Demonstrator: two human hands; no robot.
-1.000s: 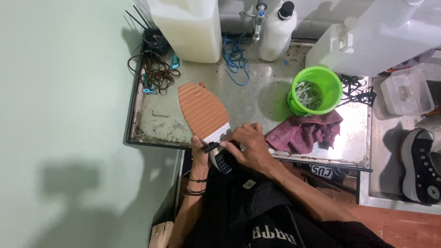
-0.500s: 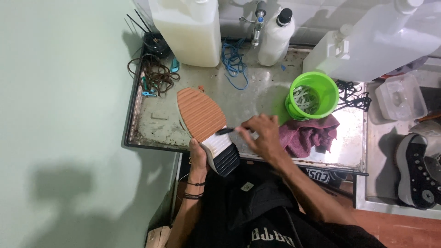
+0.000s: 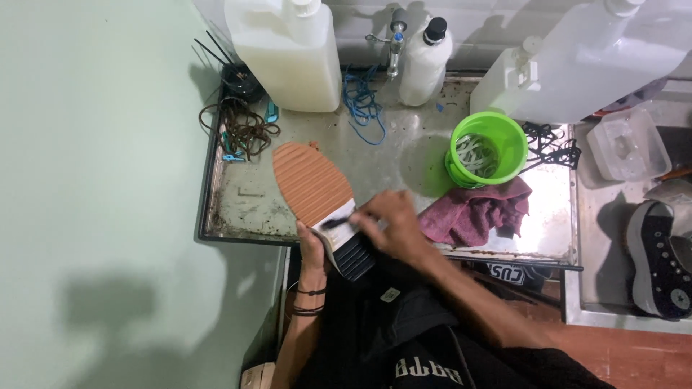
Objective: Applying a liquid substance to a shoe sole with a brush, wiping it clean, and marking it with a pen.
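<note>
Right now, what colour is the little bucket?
Bright green; the bucket shows in the head view, beside the purple cloth.

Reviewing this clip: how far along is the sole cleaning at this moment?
Done: the orange ribbed forefoot of the shoe sole looks free of dirt. In hand: the left hand steadies the upturned shoe while the right hand works a small dark brush across the pale midsection. Left: the black heel section; a second black shoe lies at the right.
</note>
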